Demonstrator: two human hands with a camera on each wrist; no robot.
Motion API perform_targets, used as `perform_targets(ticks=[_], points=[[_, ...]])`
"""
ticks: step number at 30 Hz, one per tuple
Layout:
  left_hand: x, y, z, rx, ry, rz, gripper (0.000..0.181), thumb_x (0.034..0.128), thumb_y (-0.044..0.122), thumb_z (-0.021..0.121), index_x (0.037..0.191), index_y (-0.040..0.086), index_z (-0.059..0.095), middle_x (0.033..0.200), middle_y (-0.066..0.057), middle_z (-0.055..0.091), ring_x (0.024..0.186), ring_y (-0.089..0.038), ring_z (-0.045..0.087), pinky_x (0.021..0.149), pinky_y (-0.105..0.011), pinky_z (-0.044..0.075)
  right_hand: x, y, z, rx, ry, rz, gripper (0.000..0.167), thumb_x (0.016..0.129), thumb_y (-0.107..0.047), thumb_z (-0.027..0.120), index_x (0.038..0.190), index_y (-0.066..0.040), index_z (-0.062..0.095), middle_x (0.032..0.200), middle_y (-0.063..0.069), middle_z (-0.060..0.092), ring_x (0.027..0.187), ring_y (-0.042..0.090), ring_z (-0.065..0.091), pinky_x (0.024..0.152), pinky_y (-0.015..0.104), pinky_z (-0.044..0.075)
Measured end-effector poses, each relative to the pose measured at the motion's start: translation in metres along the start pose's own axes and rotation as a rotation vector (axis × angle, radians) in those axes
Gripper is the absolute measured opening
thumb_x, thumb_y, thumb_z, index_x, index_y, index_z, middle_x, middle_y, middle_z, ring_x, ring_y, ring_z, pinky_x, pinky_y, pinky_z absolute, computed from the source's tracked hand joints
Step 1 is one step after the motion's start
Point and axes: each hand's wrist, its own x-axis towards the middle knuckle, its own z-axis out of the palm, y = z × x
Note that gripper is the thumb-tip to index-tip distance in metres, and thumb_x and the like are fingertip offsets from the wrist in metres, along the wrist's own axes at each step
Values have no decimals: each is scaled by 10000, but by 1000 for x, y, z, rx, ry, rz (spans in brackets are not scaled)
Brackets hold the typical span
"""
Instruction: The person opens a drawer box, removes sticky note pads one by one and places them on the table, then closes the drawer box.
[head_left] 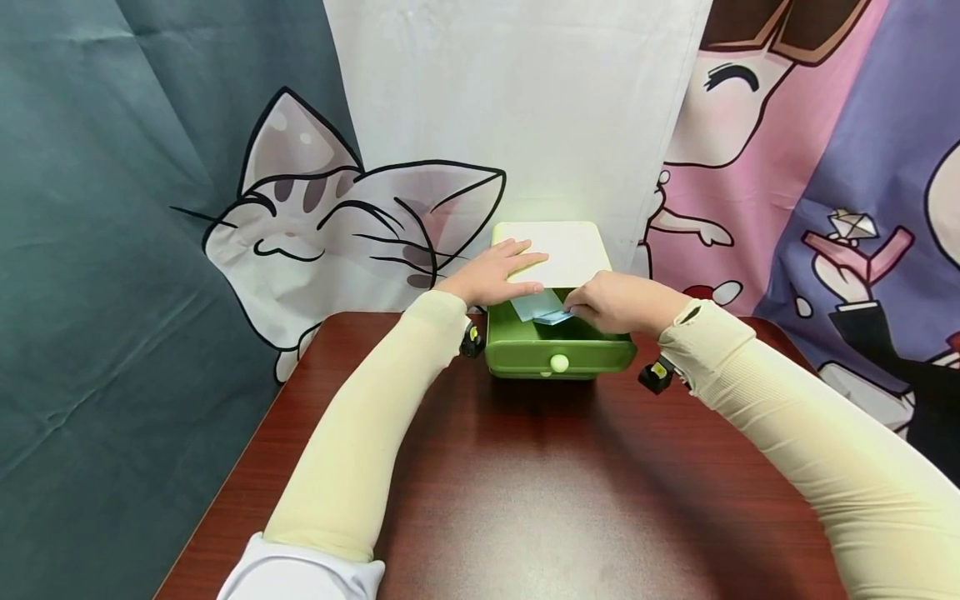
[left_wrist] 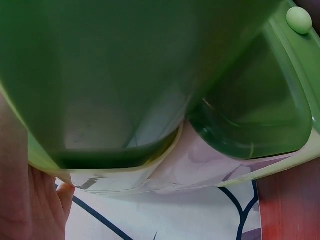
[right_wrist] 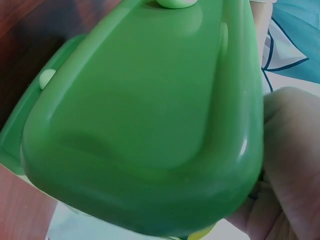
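A small drawer cabinet with a white top [head_left: 576, 250] stands at the far end of the table. Its upper green drawer [head_left: 517, 357] is pulled out toward me, with a round pale knob [head_left: 559, 363] on the front. My left hand [head_left: 491, 273] rests on the cabinet top near its left edge, fingers spread. Over the drawer, my right hand [head_left: 621, 302] has curled fingers and pinches a flat, light-blue, paper-like piece [head_left: 553, 317]. Another pale blue sheet [head_left: 529, 307] lies beside it in the drawer. The right fingertips are partly hidden.
Below the open drawer, a lower green drawer [right_wrist: 20, 125] with its own knob [right_wrist: 47, 78] shows in the right wrist view. The dark red table [head_left: 525, 500] stretches toward me. A printed cloth [head_left: 525, 108] hangs right behind the cabinet.
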Motion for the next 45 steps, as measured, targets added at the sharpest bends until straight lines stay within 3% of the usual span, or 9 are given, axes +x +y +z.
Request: perform_targets(ticks=[8,15,21,30,34,41,45], points=[[0,0,0,-14,5,2,674,989,654,457,1588,377,320,1692,-3,150,1559,-267,55,1242,-479,112,1,0,1,-36,-14,19,231,846,-81,786,1070,-25,765,961,76,758,801,204,704,761,409,577],[0,0,1,-25,7,6,673,991,648,462,1588,371,323,1692,-8,149,1559,-272,53,1241,-488,115,0,1,5,-108,43,-49,177,898,-40,743,1070,-24,783,910,78,771,731,206,714,666,372,577],[2,-1,2,-21,10,8,680,985,662,457,1587,375,324,1692,-8,151,1558,-276,54,1240,-493,112,-1,1,4,-195,45,-67,206,899,-26,731,1100,-32,778,828,83,757,654,221,693,599,365,562],[1,0,0,-19,3,4,682,987,655,464,1589,367,323,1693,-13,147,1559,-269,49,1243,-481,104,-7,4,0,-161,100,-129,255,896,58,684,1116,-47,759,916,69,765,750,236,726,676,387,590],[1,0,-1,-14,-8,1,686,987,664,450,1593,375,307,1694,-11,136,1559,-261,37,1243,-482,102,-13,7,-8,-139,134,-143,188,902,37,698,1056,-60,743,925,50,755,768,234,723,685,397,586],[2,-1,-1,-16,-9,13,689,987,658,460,1594,368,309,1694,-21,138,1560,-279,35,1245,-474,93,-27,13,-24,-128,185,-91,161,921,22,669,981,-121,716,696,-62,617,595,105,571,597,342,512],[2,0,-2,-23,-18,16,689,987,647,470,1593,358,315,1694,-36,140,1558,-303,38,1244,-483,89,-38,14,-32,-118,228,-46,183,902,39,672,1003,-98,737,676,-70,589,583,85,507,590,324,480]])
